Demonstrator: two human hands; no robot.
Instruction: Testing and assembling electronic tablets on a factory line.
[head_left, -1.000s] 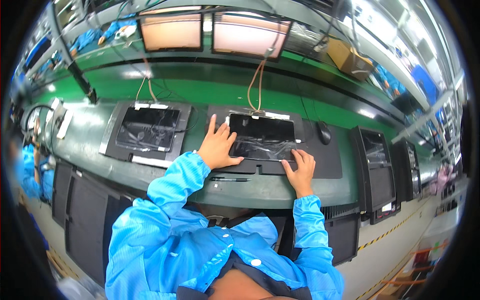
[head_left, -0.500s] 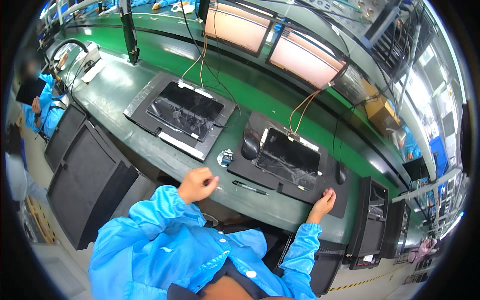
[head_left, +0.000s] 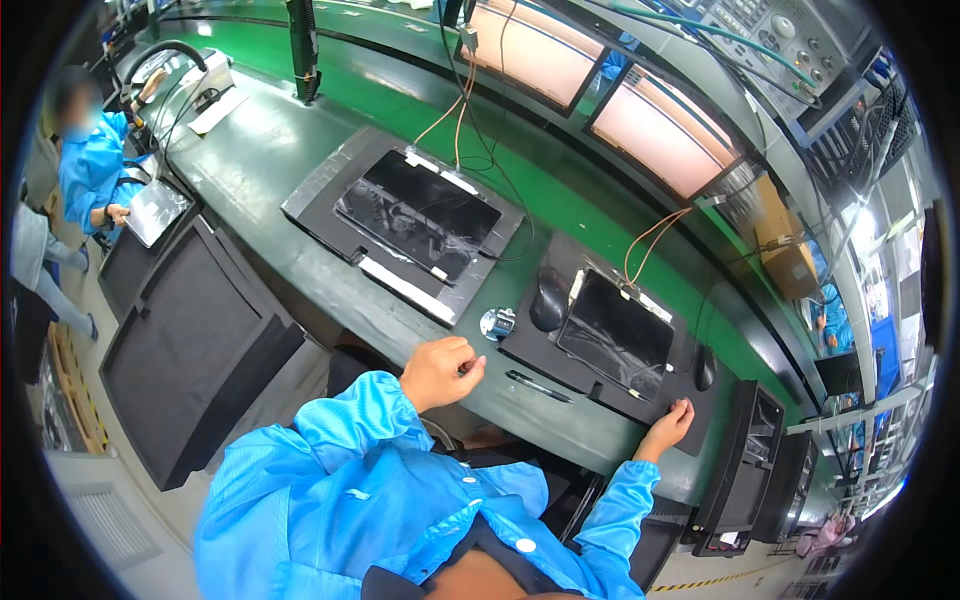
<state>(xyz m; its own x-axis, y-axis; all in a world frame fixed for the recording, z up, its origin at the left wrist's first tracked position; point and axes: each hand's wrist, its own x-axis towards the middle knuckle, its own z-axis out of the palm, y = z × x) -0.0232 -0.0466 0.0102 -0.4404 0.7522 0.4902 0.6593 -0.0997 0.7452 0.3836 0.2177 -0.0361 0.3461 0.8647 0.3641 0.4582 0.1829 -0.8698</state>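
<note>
My left hand [head_left: 440,373] is loosely closed at the table's front edge, with nothing visible in it. My right hand [head_left: 668,428] rests with curled fingers at the near edge of the black pad; nothing shows in it. On that pad lies a dark screen panel [head_left: 620,335] with film and white tabs, between a black computer mouse [head_left: 548,299] and a second mouse [head_left: 705,368]. A pen [head_left: 538,386] lies between my hands. A small round silver-and-black counter [head_left: 497,323] sits just beyond my left hand.
Another dark panel [head_left: 418,214] lies on a black board [head_left: 315,205] to the left. Black trays [head_left: 195,350] stand at the left, and more trays [head_left: 745,470] at the right. Lit screens [head_left: 660,130] and a cardboard box [head_left: 785,245] line the back. A co-worker [head_left: 95,160] holds a flat panel.
My view has swung, so the bench sits farther right in the picture. Both my hands keep their pose. The co-worker's panel has been lowered and tilted, now showing a bright face.
</note>
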